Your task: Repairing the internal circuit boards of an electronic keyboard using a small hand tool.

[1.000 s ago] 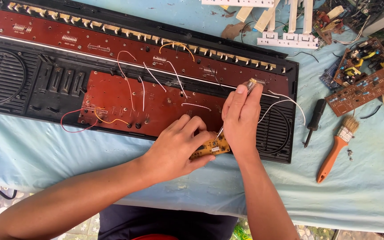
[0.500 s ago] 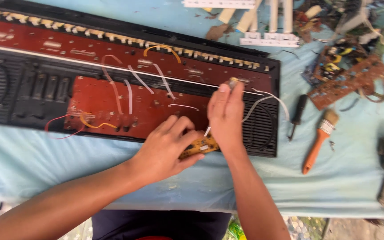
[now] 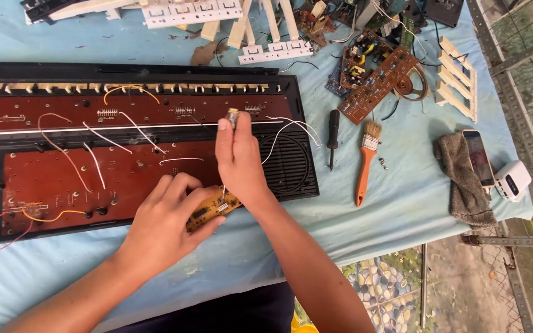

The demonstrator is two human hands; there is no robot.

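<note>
Pale blue cloth (image 3: 402,203) covers the worktable, with an opened black plastic keyboard case (image 3: 155,71) and its reddish-brown circuit boards lying across it. Left hand (image 3: 165,225) pinches a small yellow circuit board (image 3: 208,211) at the case's near edge, while right hand (image 3: 239,157), just above it, is closed on a small metal-tipped tool (image 3: 232,116). Right of that grip lie a black screwdriver (image 3: 333,137) and an orange-handled paintbrush (image 3: 365,161).

brush (image 3: 364,165) right of keyboard chassis (image 3: 279,166) | screwdriver (image 3: 333,137) between them
</note>
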